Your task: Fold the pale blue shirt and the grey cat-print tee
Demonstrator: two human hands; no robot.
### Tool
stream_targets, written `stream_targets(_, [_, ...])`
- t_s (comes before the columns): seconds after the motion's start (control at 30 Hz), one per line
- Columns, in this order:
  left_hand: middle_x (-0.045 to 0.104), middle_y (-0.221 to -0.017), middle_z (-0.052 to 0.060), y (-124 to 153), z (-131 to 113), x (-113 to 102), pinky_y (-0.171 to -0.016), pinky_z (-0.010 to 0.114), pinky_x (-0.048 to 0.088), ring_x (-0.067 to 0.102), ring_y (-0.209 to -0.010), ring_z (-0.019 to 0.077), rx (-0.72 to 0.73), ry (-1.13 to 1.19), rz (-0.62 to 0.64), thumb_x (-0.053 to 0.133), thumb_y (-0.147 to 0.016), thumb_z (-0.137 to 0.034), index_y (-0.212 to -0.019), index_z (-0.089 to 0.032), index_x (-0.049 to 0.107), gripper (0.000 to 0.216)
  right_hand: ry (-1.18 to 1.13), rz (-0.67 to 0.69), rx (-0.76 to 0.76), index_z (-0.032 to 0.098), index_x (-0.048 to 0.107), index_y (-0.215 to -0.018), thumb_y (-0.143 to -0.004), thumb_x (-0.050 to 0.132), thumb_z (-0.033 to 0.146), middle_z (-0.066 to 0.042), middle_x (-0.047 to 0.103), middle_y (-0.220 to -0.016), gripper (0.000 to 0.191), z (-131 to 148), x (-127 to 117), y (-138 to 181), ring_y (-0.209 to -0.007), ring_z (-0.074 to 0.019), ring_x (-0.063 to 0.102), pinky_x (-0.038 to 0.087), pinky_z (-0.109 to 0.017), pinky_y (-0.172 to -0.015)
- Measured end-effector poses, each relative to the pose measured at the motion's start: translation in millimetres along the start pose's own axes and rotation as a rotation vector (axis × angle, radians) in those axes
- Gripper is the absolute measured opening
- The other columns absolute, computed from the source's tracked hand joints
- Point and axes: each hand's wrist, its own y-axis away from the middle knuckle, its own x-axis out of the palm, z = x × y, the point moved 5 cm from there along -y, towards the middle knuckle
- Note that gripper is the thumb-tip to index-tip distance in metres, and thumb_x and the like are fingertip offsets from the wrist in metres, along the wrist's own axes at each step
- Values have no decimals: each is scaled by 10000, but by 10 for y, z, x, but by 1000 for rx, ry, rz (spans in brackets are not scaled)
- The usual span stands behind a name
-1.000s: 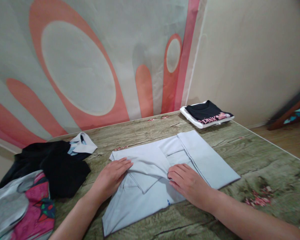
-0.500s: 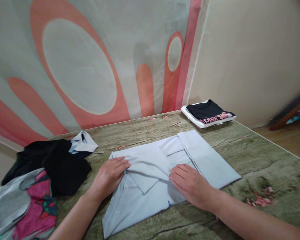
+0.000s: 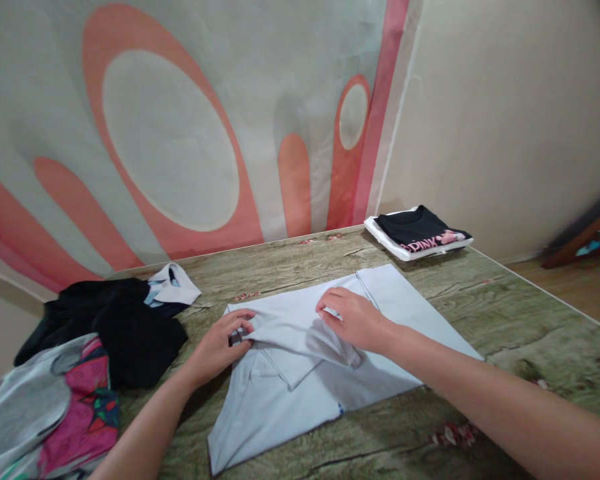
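A pale blue shirt lies partly folded on the wood-grain table. My left hand pinches the left edge of the shirt's folded upper layer, fingers closed on the cloth. My right hand has moved up to the middle of the shirt and grips a fold of the fabric, lifting it slightly off the layer below. A loose flap hangs under my right palm.
A folded stack with a black shirt with pink lettering on top sits at the table's far right corner. A heap of black, grey and pink clothes lies at the left. A patterned wall stands behind the table.
My right hand went from lying flat on the shirt's lower middle to gripping a fold further up. My left hand closed from flat to a pinch on the left edge.
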Motion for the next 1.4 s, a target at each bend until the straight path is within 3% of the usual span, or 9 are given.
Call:
stream_targets(0.13, [593, -1313, 100, 30, 87, -19, -1011, 436, 450, 551, -1214, 271, -1, -9, 17, 601, -836, -320, -894, -206, 645, 135, 70, 31, 101, 145, 641, -1061, -865, 596, 183, -95, 638, -1047, 205, -271, 297, -322, -1031, -209, 540, 411, -333, -909])
stream_targets(0.23, [574, -1341, 105, 41, 148, -15, -1045, 451, 420, 520, -1253, 269, 6, -5, 28, 590, -871, -350, -925, -206, 653, 166, 61, 24, 169, 170, 670, -990, -826, 638, 217, -54, 640, -916, 173, -422, 459, -365, -933, -200, 548, 410, -314, -851])
stream_targets(0.37, [575, -1342, 97, 30, 215, 5, -1073, 457, 394, 509, -1262, 253, 7, 36, 18, 554, -911, -396, -928, -209, 653, 212, -35, -29, 205, 181, 648, -846, -848, 602, 222, -13, 630, -807, 62, -488, 452, -306, -805, -163, 551, 396, -265, -754])
stream_targets(0.6, [596, -1302, 101, 6, 259, 47, -1074, 457, 390, 523, -1229, 243, -14, 67, -27, 477, -953, -408, -882, -196, 643, 279, 39, -41, 377, 220, 584, -1057, -970, 449, 297, -24, 694, -850, 177, -513, 397, -190, -768, -183, 617, 376, -270, -673])
stream_targets(0.83, [611, -1256, 78, -7, 222, 79, -1040, 404, 411, 532, -1188, 230, -10, -24, -78, 388, -990, -399, -859, -197, 614, 330, 372, -22, 236, 169, 557, -1083, -943, 490, 212, -122, 624, -1088, 161, -148, 235, -217, -1015, -251, 564, 409, -327, -814])
stream_targets(0.97, [611, -1237, 80, -8, 212, 90, -1030, 403, 411, 540, -1168, 224, -13, -33, -85, 377, -995, -378, -827, -192, 595, 332, 351, 155, 41, 188, 551, -967, -900, 580, 338, -79, 614, -986, 166, 322, 285, -48, -900, -246, 561, 433, -336, -726])
stream_targets(1.03, [612, -1228, 84, -8, 212, 88, -1025, 398, 416, 545, -1159, 223, -18, -40, -99, 374, -995, -378, -802, -191, 581, 339, 397, 216, -18, 192, 544, -972, -878, 601, 289, -74, 609, -971, 147, 477, 382, 91, -869, -249, 555, 430, -340, -668])
stream_targets(1.17, [607, -1230, 86, -12, 210, 101, -1029, 383, 411, 536, -1173, 222, -23, -74, -106, 369, -994, -374, -783, -190, 561, 339, 525, 216, 11, 188, 535, -1009, -836, 536, 57, -83, 601, -955, 217, 473, 520, 296, -832, -246, 549, 414, -343, -607])
stream_targets(1.4, [588, -1236, 99, -15, 332, 158, -1038, 417, 395, 519, -1190, 236, -29, -123, -122, 364, -995, -366, -802, -192, 547, 317, 541, 271, 2, 182, 519, -1019, -853, 518, 48, -95, 610, -940, 213, 431, 507, 392, -816, -218, 570, 431, -312, -634])
